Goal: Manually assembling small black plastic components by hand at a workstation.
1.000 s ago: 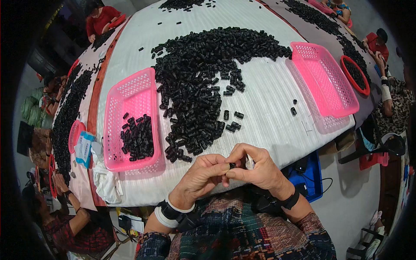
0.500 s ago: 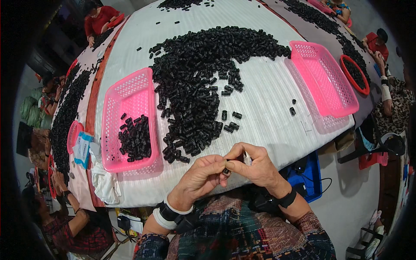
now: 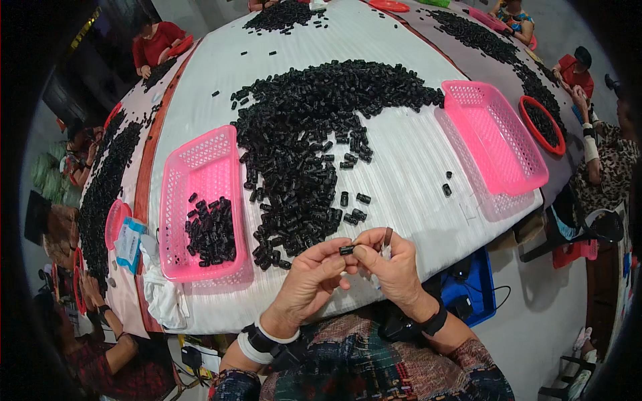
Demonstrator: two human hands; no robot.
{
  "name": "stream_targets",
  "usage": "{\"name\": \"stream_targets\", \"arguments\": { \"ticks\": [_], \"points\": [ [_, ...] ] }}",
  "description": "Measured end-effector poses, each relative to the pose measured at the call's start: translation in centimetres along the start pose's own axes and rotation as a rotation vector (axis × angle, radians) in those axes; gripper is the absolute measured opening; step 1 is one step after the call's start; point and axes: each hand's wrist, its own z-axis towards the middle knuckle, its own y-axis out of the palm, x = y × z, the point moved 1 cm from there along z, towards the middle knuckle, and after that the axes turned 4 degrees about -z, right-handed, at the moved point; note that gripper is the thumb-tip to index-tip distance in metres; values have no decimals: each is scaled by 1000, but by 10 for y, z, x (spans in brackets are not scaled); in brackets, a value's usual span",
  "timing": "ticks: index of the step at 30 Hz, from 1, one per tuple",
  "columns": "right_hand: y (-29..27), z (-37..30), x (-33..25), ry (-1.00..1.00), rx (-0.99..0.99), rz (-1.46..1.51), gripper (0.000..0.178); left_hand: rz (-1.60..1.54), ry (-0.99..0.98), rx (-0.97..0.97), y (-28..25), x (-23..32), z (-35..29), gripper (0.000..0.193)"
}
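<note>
In front of my chest, above the table's near edge, both hands meet around a small black cylindrical part (image 3: 346, 250). My left hand (image 3: 313, 274) is closed, its fingertips pinching the part from the left. My right hand (image 3: 394, 267) is closed too, its thumb and forefinger at the part's right end. A thin brown-tipped thing (image 3: 388, 236) sticks up from the right hand, with something whitish by the fingers; its kind is unclear. Just beyond my hands spreads a large pile of similar black parts (image 3: 294, 167). Left of it, a pink perforated basket (image 3: 175, 200) holds several such parts.
At the right stands another pink basket (image 3: 495, 127), with a red round tray (image 3: 542, 125) beyond. Two loose parts (image 3: 447, 190) lie near it. A white cloth (image 3: 164, 297) and a blue-white packet (image 3: 129, 244) lie at the left. Other people sit around the table.
My hands have shifted slightly, and the black part has turned from tilted to nearly level. The brown-tipped thing now shows above my right hand. The whole view has tipped a little.
</note>
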Motion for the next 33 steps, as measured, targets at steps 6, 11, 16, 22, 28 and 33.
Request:
{"name": "stream_targets", "arguments": {
  "ticks": [6,11,16,22,28,33],
  "points": [
    [6,-3,-1,-70,33,-104,12,-13,67,17,-8,-3,9,20],
    [3,3,-14,-453,-112,-404,26,54,49,15,-6,9,8,20],
    [6,4,-5,-532,-79,-429,28,97,-22,0,-9,12,9,23],
    [12,3,4,-625,89,-440,24,-42,-76,45,0,6,12,27],
    [11,3,3,-641,111,-491,26,-175,-57,76,0,-7,12,19],
    [10,3,9,-690,145,-509,29,-95,-28,83,4,-5,8,21]
  ]
}}
